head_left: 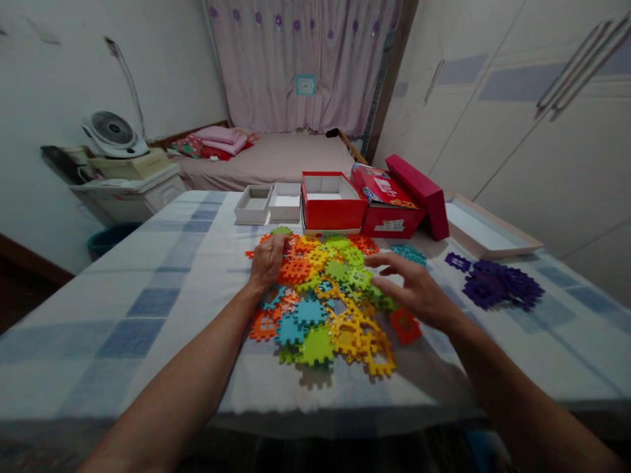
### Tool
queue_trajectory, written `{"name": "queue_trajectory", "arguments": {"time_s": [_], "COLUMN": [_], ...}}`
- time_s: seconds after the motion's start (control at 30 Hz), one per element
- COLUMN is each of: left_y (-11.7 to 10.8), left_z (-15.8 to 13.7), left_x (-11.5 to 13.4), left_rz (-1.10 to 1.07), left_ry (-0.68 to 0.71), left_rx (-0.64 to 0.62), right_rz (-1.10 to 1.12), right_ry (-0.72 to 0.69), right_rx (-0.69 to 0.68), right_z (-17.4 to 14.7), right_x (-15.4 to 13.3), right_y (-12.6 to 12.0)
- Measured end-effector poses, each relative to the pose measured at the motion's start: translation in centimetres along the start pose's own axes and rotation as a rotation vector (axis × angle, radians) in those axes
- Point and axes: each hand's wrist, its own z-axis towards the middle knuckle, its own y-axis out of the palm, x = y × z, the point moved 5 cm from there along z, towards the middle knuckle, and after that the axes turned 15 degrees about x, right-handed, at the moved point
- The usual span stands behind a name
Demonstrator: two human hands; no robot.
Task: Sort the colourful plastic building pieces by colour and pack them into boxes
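A heap of flat plastic interlocking building pieces with toothed edges (pixel 320 259) covers the middle of the table, in orange, yellow, green and blue; some have window-like openings. At the heap's left edge, my left hand (pixel 267 264) rests against orange pieces (pixel 294 269), its fingers bent down and mostly hidden. My right hand (pixel 417 286) hovers at the right side with fingers apart, nearest to the green pieces (pixel 359 277). An orange piece (pixel 405 326) lies below that hand. Purple pieces (pixel 503 286) form a separate pile farther right, and teal pieces (pixel 409 253) lie behind my right hand.
Behind the heap stand two small white boxes (pixel 252 205), an open red box (pixel 335 213), and a printed red box (pixel 392 226) with a red lid (pixel 421 197) leaning on it. A shallow pale tray (pixel 493 230) sits at the right. A checked cloth (pixel 142 309) covers the table.
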Motion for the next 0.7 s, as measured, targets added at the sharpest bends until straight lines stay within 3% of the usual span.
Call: {"name": "queue_trajectory", "arguments": {"time_s": [0.07, 0.13, 0.27, 0.43, 0.7], "left_y": [0.1, 0.2, 0.2, 0.4, 0.4], "left_z": [0.0, 0.0, -0.1, 0.0, -0.1], "left_x": [-0.2, -0.2, -0.1, 0.4, 0.6], "left_rz": [-0.005, -0.008, -0.034, -0.019, -0.006], "left_ry": [-0.009, -0.014, -0.047, -0.025, -0.032], "left_rx": [-0.003, -0.014, -0.029, -0.046, -0.071], "right_rz": [0.019, -0.008, -0.138, -0.215, -0.177], "right_ry": [-0.207, -0.376, -0.525, -0.438, -0.065], "right_rx": [-0.248, -0.395, -0.420, -0.297, -0.025], "right_z": [-2.4, -4.6, -5.7, -2.9, 0.9], "right_x": [-4.8, -7.8, -8.5, -5.7, -1.6], "right_y": [2.3, 4.4, 7.5, 7.7, 5.3]}}
